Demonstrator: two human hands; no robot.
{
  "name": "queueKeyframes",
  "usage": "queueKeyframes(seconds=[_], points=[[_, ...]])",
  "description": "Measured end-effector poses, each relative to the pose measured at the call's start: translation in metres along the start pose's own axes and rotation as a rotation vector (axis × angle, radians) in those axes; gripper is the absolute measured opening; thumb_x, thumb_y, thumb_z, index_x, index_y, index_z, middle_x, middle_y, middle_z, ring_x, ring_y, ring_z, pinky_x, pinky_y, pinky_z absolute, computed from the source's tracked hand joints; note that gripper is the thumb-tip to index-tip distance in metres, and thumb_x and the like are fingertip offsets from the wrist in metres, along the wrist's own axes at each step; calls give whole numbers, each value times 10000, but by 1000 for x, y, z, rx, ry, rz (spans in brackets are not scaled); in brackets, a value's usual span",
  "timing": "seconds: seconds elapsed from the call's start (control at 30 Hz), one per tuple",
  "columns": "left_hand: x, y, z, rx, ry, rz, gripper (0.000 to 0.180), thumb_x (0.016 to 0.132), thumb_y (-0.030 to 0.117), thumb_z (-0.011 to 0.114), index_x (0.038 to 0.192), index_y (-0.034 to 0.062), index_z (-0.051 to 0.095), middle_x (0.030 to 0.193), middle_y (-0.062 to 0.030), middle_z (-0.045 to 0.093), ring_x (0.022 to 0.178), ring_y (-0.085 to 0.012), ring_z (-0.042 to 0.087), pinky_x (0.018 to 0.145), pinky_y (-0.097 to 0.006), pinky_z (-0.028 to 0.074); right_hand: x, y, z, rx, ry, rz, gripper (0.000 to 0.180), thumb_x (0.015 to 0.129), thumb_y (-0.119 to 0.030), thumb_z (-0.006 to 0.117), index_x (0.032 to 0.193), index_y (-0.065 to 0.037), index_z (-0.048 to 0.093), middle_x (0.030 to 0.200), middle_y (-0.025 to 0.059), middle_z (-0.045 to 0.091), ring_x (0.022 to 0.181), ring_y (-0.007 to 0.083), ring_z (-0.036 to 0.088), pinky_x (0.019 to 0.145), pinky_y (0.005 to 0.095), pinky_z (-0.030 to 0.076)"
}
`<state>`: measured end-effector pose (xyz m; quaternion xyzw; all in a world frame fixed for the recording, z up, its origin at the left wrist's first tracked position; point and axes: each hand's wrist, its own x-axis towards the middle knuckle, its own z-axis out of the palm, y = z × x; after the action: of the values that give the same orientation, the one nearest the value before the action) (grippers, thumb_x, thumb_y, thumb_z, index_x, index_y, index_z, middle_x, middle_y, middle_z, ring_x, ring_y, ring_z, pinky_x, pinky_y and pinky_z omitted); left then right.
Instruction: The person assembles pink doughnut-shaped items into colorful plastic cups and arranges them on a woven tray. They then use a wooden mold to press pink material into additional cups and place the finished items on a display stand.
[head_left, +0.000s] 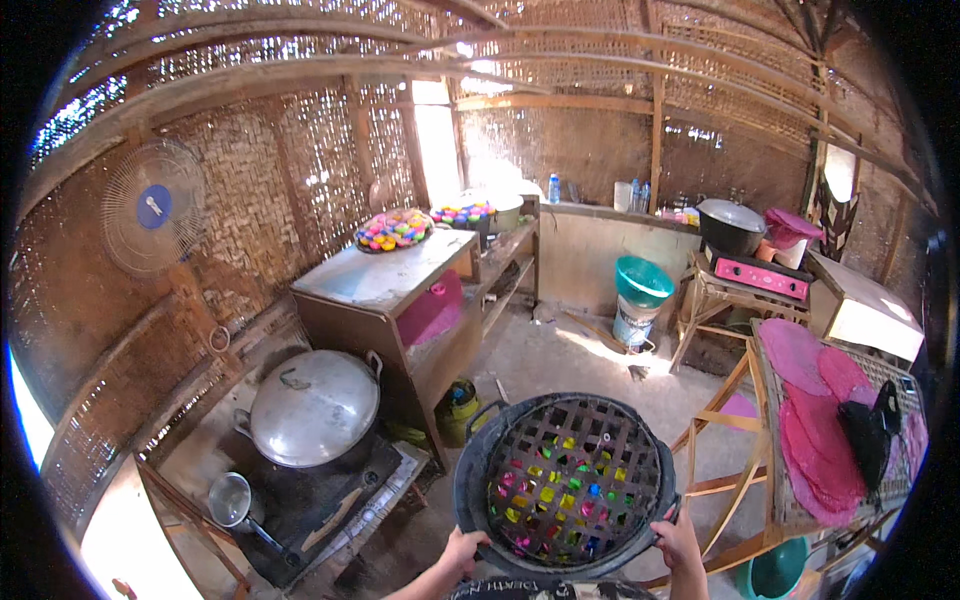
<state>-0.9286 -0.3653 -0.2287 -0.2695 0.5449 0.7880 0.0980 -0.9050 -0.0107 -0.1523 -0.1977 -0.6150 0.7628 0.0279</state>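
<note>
A large round black pan (pixel 474 500) with ear handles is held in front of my body. Inside it lies a dark woven lattice rack (pixel 560 420), and bright pink, yellow, green and blue pieces (pixel 568 500) show through its gaps. My left hand (pixel 462 553) is closed on the near left of the rim. On the right side, my right hand (pixel 679 540) grips the pan near its handle. What the coloured pieces are cannot be made out.
At left, a big lidded metal pot (pixel 315 405) and a small saucepan (pixel 231 498) stand on a low stove. Ahead is a wooden cabinet (pixel 385 268) bearing a plate of colourful pieces (pixel 394 230). To the right, a slatted table (pixel 800 500) carries pink sheets (pixel 822 440). A bucket (pixel 634 322) stands farther back.
</note>
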Motion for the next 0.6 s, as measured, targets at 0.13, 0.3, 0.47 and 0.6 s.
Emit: queueKeyframes(seconds=[0.13,0.3,0.47,0.6], points=[[68,9,24,-38,23,-74,348,623,-66,572,954,25,517,760,-101,581,684,-244,573,573,-377,497,88,-14,13,-86,-19,30,310,617,29,524,855,-107,379,716,33,430,507,129,432,367,239,322],[117,43,71,-102,123,-135,355,658,-109,533,981,28,478,854,-115,561,724,-277,581,606,-425,522,173,-41,32,-222,-20,63,299,613,-10,533,865,-96,396,727,31,438,538,125,443,375,243,337],[167,59,87,-333,74,-153,424,582,-118,554,975,32,504,842,-115,578,719,-286,578,623,-401,509,252,-47,58,-204,-74,-15,243,608,-8,522,820,-76,424,707,27,450,562,119,457,427,256,371],[230,76,87,-185,89,-119,403,607,-86,558,988,28,491,862,-110,561,780,-272,567,694,-383,498,319,-48,88,-320,-61,-118,197,607,-7,507,786,-57,443,679,19,451,564,112,456,455,259,371]])
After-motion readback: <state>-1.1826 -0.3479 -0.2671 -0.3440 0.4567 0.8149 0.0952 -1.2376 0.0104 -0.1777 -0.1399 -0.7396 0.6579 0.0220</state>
